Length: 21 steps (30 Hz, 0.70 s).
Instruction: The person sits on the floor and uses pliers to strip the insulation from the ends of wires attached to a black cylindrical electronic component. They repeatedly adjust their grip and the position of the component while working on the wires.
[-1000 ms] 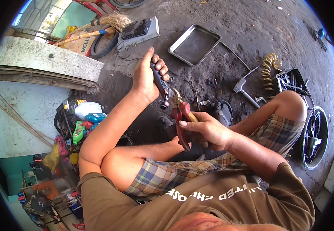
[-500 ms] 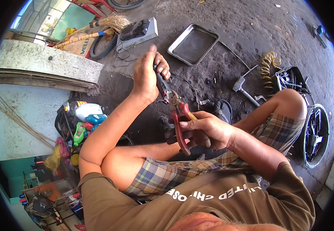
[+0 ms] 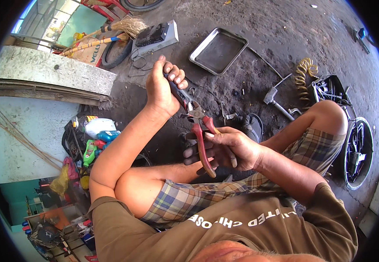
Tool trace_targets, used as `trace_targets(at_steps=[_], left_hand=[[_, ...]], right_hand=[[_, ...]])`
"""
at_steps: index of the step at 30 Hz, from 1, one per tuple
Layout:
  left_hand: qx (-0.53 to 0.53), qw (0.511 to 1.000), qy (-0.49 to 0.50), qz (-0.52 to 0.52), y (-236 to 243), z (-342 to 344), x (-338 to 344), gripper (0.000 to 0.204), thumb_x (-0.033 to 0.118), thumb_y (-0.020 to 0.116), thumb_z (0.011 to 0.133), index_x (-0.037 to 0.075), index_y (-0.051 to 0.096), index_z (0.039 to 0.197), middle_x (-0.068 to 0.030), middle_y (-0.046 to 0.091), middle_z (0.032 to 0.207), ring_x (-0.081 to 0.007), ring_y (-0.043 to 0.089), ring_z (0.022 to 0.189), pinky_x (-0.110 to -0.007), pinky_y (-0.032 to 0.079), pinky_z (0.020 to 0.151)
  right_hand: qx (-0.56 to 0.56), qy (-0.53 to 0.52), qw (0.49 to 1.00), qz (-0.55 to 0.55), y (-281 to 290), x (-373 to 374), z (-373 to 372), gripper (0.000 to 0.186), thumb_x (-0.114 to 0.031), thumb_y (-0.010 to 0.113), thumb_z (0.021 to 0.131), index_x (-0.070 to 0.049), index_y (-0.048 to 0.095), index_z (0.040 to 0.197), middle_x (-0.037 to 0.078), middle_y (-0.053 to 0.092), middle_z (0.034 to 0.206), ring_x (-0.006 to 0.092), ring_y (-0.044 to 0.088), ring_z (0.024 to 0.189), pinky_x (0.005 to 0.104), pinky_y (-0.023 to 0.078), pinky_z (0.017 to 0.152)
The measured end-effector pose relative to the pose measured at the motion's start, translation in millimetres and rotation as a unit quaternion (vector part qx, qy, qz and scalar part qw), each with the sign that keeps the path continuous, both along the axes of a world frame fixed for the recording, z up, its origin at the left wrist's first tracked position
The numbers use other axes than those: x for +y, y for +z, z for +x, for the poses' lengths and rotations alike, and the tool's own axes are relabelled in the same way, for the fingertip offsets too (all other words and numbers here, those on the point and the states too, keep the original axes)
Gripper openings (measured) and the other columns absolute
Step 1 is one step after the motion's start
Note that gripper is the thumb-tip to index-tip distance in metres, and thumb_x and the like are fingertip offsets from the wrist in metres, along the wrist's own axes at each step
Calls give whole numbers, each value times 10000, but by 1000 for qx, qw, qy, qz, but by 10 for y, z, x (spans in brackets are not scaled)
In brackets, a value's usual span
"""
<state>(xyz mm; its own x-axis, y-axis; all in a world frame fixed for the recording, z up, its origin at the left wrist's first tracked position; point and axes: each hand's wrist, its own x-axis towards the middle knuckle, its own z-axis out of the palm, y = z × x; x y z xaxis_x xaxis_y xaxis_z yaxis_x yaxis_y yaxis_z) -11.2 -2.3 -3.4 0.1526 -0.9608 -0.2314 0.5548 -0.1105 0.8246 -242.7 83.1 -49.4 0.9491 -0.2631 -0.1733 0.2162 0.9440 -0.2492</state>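
Observation:
My left hand (image 3: 164, 92) is raised above the floor, its fingers closed round a long black piece (image 3: 176, 91) with a bit of red at its lower end. I cannot make out exactly what it is. My right hand (image 3: 241, 148) holds a pair of cutting pliers (image 3: 204, 150) with worn red handles. One handle rests by my thumb, and my darkened fingers spread beneath the other. The pliers' metal jaws are at the lower end of the black piece; whether they bite on it is too small to tell.
A metal tray (image 3: 219, 51) lies on the dirty floor ahead. To the right are a hammer-like tool (image 3: 279, 104), a coiled yellow hose (image 3: 305, 76), a black tool container (image 3: 331, 91) and a round basin (image 3: 358, 153) of parts. Bottles (image 3: 100, 126) stand left, near a broom (image 3: 128, 27).
My left hand has shifted slightly left and down with the black piece, showing more of it. The fingers of my right hand have spread further out below the pliers.

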Motion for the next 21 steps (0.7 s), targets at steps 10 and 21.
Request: trace_targets(at_steps=[10,21], left_hand=[[-103,994,11,-20,34,-143,83,424,412,569,1072,152,415,775,12,405,679,-128,440,610,-302,397,559],[-78,997,-18,1,-41,-167,35,394,351,541,1085,161,389,775,29,358,667,-115,388,626,-287,348,552]], right_hand=[[98,-17,994,-40,-32,35,41,313,-297,598,1102,-72,560,1315,131,718,1087,222,762,911,364,651,654],[51,-47,998,2,-123,170,95,278,-294,597,1088,-85,597,1272,44,613,910,154,630,764,327,518,589]])
